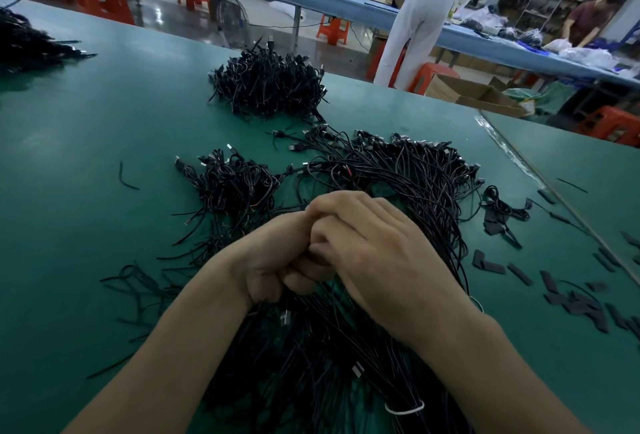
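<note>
A green work table (86, 156) filled the workshop foreground. Nearest, under both wrists, lay the loose bundle of black USB cables (311, 347) (a white tie (403, 408) round part of it). The left hand (273, 260) was curled tight on its strands. The right hand (377, 246) folded over that fist, its grasp hidden. Beyond the left hand sat a coiled clump (232, 184), and farther off a larger heap (270, 87).

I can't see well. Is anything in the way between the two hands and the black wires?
Nothing visible. The left hand grips the loose bunch of thin black cables on the green table, and the right hand lies over it, right above the same cables.
</note>
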`<state>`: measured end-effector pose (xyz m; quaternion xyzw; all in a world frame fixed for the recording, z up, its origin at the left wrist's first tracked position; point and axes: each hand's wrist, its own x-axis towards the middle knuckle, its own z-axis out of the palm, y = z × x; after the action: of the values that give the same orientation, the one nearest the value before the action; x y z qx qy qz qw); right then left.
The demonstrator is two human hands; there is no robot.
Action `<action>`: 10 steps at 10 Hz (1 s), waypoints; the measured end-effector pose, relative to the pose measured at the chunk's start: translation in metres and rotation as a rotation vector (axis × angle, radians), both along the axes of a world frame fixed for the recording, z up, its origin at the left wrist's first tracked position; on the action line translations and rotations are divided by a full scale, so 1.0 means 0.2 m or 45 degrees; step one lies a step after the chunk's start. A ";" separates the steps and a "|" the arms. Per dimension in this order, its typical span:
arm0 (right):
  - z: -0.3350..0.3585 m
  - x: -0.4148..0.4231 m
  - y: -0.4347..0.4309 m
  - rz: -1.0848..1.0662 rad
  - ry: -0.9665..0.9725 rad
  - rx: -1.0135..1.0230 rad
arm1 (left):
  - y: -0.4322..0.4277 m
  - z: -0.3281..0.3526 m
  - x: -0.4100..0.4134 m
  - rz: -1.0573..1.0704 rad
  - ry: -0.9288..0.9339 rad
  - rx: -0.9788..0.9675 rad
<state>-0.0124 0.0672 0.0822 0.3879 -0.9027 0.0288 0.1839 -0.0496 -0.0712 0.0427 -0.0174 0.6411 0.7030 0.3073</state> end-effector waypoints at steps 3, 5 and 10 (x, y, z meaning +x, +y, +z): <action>0.00 -0.03 0.05 -0.247 -0.272 -0.403 | -0.01 0.00 0.00 -0.140 -0.054 0.418; 0.07 -0.07 0.10 -0.264 -0.516 -0.335 | -0.02 0.00 0.04 -0.314 0.168 0.335; 0.08 -0.03 0.11 -0.189 -0.378 -0.154 | 0.00 -0.03 0.05 -0.473 0.276 0.159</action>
<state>-0.0181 0.0893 0.0976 0.2997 -0.9428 0.1264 0.0731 -0.0389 -0.0710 0.0361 0.1955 0.6178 0.6704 0.3614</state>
